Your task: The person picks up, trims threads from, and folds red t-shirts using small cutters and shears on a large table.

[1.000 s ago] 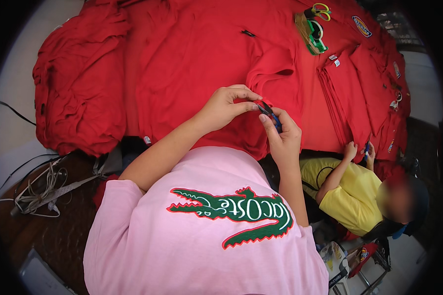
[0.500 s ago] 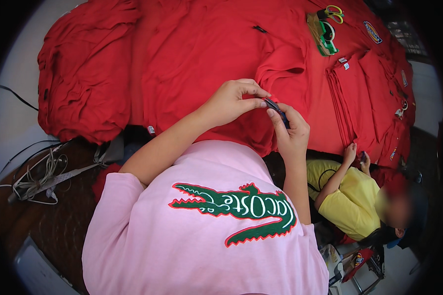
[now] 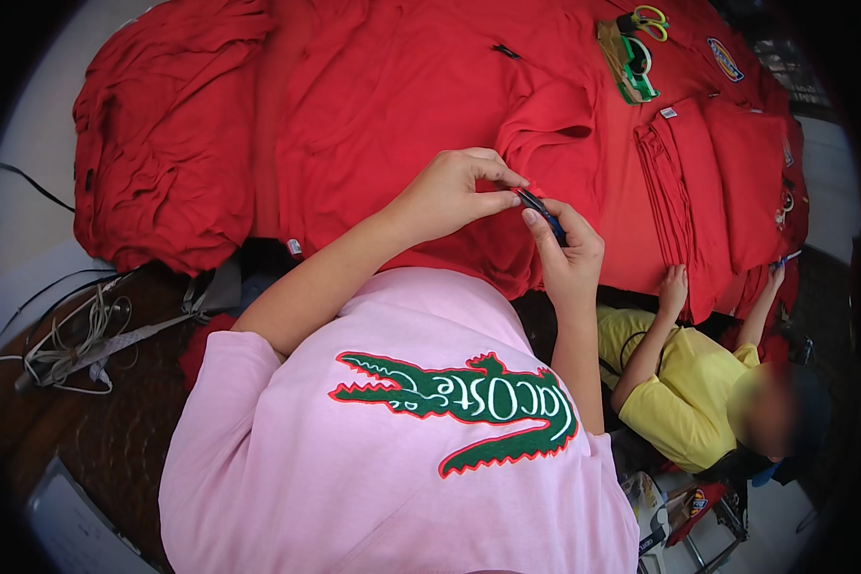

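Over the near edge of the red cloth pile, my two hands meet fingertip to fingertip. My right hand [image 3: 572, 251] is closed round small dark thread snips [image 3: 545, 214] with a bluish side, their tip angled up toward my left fingers. With thumb and forefinger my left hand [image 3: 461, 193] pinches a bit of a red garment [image 3: 545, 139] right at that tip; the exact spot is partly covered by the fingers. Folds of this garment rise just beyond my hands and hang down behind my wrists.
A crumpled red garment heap [image 3: 167, 143] lies at left. Yellow-handled scissors [image 3: 651, 24] and a green tape dispenser [image 3: 636, 72] lie at the far right. Folded red garments [image 3: 698, 182] are before a co-worker in a yellow shirt [image 3: 684, 397]. Tangled cables [image 3: 72, 335] lie lower left.
My hands stay nearly in place, with the snips slightly shifted. The co-worker's hands have moved apart, one reaching right with a blue-tipped tool, and the folded garments beside them have shifted.
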Demonstrator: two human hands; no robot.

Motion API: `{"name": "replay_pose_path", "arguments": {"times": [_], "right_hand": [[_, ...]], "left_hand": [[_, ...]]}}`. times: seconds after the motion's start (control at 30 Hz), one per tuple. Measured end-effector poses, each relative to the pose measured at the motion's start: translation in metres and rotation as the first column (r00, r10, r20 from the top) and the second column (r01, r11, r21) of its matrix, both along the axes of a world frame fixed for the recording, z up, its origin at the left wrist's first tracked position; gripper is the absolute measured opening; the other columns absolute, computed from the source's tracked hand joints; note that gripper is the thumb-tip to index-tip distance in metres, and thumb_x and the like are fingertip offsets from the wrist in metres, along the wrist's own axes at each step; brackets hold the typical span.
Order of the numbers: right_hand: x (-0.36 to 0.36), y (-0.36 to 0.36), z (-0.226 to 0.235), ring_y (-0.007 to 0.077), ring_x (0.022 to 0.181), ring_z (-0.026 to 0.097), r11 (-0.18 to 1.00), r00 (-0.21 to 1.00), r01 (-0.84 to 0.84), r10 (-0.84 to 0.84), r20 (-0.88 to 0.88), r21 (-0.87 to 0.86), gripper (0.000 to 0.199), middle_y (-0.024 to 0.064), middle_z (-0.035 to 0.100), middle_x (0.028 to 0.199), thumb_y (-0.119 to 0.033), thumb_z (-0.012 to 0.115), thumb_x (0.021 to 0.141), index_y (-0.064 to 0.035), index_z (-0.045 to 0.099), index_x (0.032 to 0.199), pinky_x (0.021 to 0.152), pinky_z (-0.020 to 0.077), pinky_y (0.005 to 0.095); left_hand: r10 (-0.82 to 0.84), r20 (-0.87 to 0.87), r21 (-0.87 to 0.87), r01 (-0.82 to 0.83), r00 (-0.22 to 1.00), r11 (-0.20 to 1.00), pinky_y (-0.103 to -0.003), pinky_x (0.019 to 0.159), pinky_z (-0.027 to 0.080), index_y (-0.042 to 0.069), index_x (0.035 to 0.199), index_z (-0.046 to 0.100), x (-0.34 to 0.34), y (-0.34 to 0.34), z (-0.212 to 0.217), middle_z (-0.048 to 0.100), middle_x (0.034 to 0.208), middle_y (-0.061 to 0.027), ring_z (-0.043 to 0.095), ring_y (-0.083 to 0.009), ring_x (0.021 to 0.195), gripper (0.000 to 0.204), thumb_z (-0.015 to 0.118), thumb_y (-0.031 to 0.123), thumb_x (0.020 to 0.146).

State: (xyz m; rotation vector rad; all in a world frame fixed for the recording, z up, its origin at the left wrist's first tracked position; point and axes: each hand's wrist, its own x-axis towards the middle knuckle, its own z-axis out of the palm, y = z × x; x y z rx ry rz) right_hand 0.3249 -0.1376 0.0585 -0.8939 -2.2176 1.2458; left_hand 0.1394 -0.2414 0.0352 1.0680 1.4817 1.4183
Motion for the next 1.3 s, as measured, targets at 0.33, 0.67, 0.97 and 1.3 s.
{"name": "replay_pose_path", "arguments": {"times": [0.33,0.67,0.97,1.3], "right_hand": [[0.011,0.014,-0.018,0.003,0.068,0.047,0.92,0.973,0.159,-0.207,-0.101,-0.357,0.019,-0.0071,0.058,0.079,-0.017,0.067,0.105,0.0016,0.07,0.106,0.059,0.0363,0.021],[0.018,0.006,-0.018,0.0034,0.073,0.05,0.953,0.992,-0.025,-0.014,-0.124,-0.302,0.018,-0.0061,0.06,0.082,-0.016,0.071,0.102,0.0005,0.07,0.109,0.066,0.0395,0.0197],[0.008,0.004,-0.031,0.0066,0.075,0.053,0.974,0.995,-0.069,0.052,-0.083,-0.214,0.02,0.0,0.063,0.081,-0.017,0.074,0.099,0.0013,0.072,0.106,0.069,0.0436,0.0235],[0.009,0.011,-0.039,0.0059,0.077,0.056,0.945,0.992,-0.034,-0.009,-0.128,-0.325,0.017,-0.0021,0.064,0.084,-0.015,0.071,0.1,0.0007,0.072,0.106,0.071,0.0453,0.0223]], "left_hand": [[0.004,0.036,-0.089,0.0,0.999,0.996,-0.03,0.093,0.052,0.003,0.111,0.078,0.002,-0.005,0.002,0.074,0.102,-0.0057,0.068,-0.0148,0.099,0.02,0.077,0.011,0.092],[0.066,0.617,-0.121,0.011,0.784,0.993,-0.027,0.102,0.049,0.0,0.119,0.073,0.009,-0.006,-0.021,0.074,0.112,-0.0053,0.066,-0.0113,0.109,0.023,0.071,0.012,0.099],[0.038,0.651,-0.1,0.036,0.758,0.994,-0.024,0.099,0.049,0.002,0.122,0.071,0.005,-0.007,-0.023,0.072,0.115,-0.0029,0.064,-0.0087,0.108,0.023,0.068,0.009,0.1],[0.036,0.569,-0.066,0.002,0.821,0.998,-0.024,0.095,0.051,0.005,0.12,0.068,0.002,-0.004,-0.025,0.07,0.114,-0.0009,0.064,-0.0063,0.104,0.021,0.067,0.007,0.1]]}}
